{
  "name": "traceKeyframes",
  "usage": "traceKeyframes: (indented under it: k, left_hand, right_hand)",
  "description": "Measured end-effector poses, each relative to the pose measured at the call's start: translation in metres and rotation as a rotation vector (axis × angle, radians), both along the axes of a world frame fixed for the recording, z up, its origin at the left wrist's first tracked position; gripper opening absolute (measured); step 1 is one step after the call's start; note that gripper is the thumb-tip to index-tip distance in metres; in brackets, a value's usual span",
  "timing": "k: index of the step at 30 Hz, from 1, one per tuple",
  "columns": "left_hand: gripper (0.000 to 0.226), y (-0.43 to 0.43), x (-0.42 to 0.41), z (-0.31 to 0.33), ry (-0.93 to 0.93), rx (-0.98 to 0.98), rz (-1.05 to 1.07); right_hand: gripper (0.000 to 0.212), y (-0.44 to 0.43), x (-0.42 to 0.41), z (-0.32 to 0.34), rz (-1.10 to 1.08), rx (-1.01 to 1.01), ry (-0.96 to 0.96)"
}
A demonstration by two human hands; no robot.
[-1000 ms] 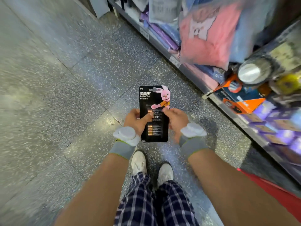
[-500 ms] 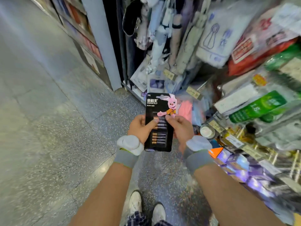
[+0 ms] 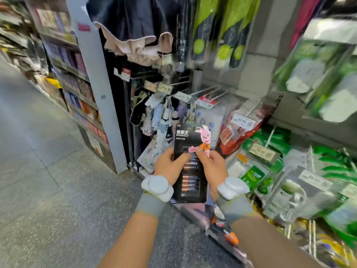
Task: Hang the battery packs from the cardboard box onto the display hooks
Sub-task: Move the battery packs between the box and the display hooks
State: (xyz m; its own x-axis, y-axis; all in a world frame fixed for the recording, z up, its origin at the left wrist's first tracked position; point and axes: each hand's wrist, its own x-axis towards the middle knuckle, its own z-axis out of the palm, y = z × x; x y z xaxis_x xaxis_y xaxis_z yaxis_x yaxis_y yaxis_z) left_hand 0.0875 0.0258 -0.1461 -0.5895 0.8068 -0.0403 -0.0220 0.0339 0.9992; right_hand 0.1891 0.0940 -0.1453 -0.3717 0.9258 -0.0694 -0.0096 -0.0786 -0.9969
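A black battery pack (image 3: 190,171) with a pink rabbit printed on it stands upright in front of me, held by both hands. My left hand (image 3: 169,167) grips its left edge with the thumb across the front. My right hand (image 3: 211,167) grips the right edge, thumb on the front as well. Metal display hooks (image 3: 204,91) with price tags stick out of the rack above and behind the pack. The cardboard box is out of view.
A grey pillar (image 3: 96,89) stands left of the rack, with shelves (image 3: 77,89) of goods behind it. Hanging packets in green and white (image 3: 318,84) fill the right side. Bare speckled floor (image 3: 48,180) lies to the left.
My view has swung up from the floor to the hanging rack. Both hands kept their hold on the pack and carried it up toward the hooks.
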Motion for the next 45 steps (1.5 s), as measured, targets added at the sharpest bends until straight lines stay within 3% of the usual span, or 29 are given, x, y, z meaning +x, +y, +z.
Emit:
traceKeyframes:
  k: [5, 8, 11, 15, 18, 30, 38, 45]
  left_hand:
    - [0.011, 0.034, 0.028, 0.078, 0.052, 0.184, -0.085]
    - [0.01, 0.041, 0.037, 0.086, 0.068, 0.206, -0.12]
    - [0.024, 0.059, 0.055, 0.106, 0.052, 0.275, -0.129]
    - [0.01, 0.083, 0.086, 0.141, 0.071, 0.379, -0.183]
    - [0.015, 0.106, 0.112, 0.173, 0.096, 0.441, -0.26]
    - [0.008, 0.195, 0.175, 0.251, 0.197, 0.576, -0.464]
    - [0.014, 0.273, 0.193, 0.305, 0.22, 0.696, -0.521]
    - [0.022, 0.307, 0.198, 0.348, 0.235, 0.798, -0.51]
  right_hand:
    - [0.027, 0.027, 0.029, 0.073, -0.064, 0.1, 0.101]
    - [0.018, 0.03, 0.041, 0.086, -0.051, 0.114, 0.152]
    - [0.016, 0.036, 0.061, 0.112, -0.069, 0.125, 0.194]
    - [0.005, 0.051, 0.097, 0.15, -0.044, 0.219, 0.248]
    - [0.017, 0.069, 0.13, 0.176, -0.1, 0.267, 0.293]
    - [0.019, 0.13, 0.203, 0.251, -0.353, 0.419, 0.299]
    - [0.026, 0.193, 0.223, 0.312, -0.504, 0.611, 0.193]
    - [0.04, 0.223, 0.223, 0.349, -0.614, 0.741, 0.253]
